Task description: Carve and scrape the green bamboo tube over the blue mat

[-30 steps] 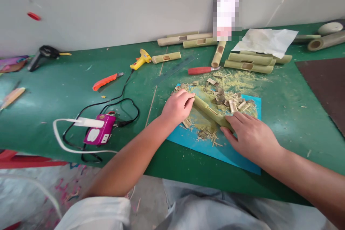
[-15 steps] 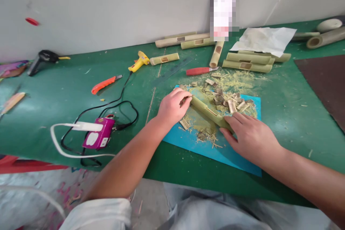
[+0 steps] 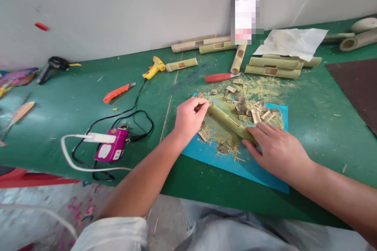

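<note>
A green bamboo tube (image 3: 221,115) with a narrow slot cut in its upper side lies slanted above a blue mat (image 3: 259,172). My right hand (image 3: 277,147) is closed around its near right end, thumb below and fingers on top. At the far left end, my left hand (image 3: 191,117) is closed in a pinch. Whatever its fingertips hold against the tube's mouth is too small and hidden to name. Bamboo chips (image 3: 256,115) and pale shavings (image 3: 234,153) lie around the tube on the mat.
Beyond the mat lie a red-handled knife (image 3: 218,77), a greenish ruler (image 3: 193,76) and cut bamboo tubes (image 3: 272,71). To the left are a yellow glue gun (image 3: 154,68), an orange utility knife (image 3: 118,93) and a purple power adapter (image 3: 112,145) with cables. White paper (image 3: 291,43) covers some tubes.
The whole view has shifted slightly, so things appear a little further right. My left fingertips have shifted a little at the tube's end. My right hand keeps its grip.
</note>
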Demonstrator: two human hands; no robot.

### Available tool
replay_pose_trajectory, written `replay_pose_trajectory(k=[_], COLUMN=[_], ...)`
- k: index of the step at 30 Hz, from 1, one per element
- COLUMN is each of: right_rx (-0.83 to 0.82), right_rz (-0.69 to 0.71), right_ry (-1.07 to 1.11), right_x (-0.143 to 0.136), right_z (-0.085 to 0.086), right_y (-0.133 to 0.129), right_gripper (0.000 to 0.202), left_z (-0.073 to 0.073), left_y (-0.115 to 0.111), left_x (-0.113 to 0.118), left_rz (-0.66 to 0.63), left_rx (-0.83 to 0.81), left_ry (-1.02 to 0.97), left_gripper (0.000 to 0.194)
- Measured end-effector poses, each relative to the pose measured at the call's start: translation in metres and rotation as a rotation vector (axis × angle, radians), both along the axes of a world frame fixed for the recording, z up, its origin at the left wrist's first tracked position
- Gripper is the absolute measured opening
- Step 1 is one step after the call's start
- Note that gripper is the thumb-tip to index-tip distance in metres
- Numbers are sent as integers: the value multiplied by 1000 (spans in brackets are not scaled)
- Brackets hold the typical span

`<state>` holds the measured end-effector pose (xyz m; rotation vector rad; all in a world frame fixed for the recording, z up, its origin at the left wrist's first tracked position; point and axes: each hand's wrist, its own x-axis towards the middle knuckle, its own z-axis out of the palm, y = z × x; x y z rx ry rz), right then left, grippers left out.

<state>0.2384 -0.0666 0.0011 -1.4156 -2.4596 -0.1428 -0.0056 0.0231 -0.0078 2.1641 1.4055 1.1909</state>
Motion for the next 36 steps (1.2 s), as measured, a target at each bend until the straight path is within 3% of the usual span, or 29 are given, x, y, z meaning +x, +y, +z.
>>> replay_pose_trajectory(k=[7, 14, 25, 28, 33, 36], right_rx=[2, 8, -10, -17, -27, -22], right_rz=[-5, -7, -3, -7, -17, -15], right_ry=[-4, -4, 2, -2, 8, 8], right_x=[-1, -1, 0, 0, 0, -1], right_z=[1, 1, 1, 1, 0, 0], right_y=[1, 0, 0, 0, 0, 1], right_gripper=[26, 26, 24, 24, 23, 24], left_z=[-1, 9, 8, 6, -1, -3], left_y=[-2, -4, -5, -6, -6, -4], left_x=[-1, -2, -7, -5, 1, 2], left_rz=[2, -84, -152, -167, -298, -241], left_rx=[-52, 84, 5, 43, 143, 222], left_ry=[10, 203, 262, 236, 283, 348], left_gripper=[9, 12, 10, 9, 17, 18])
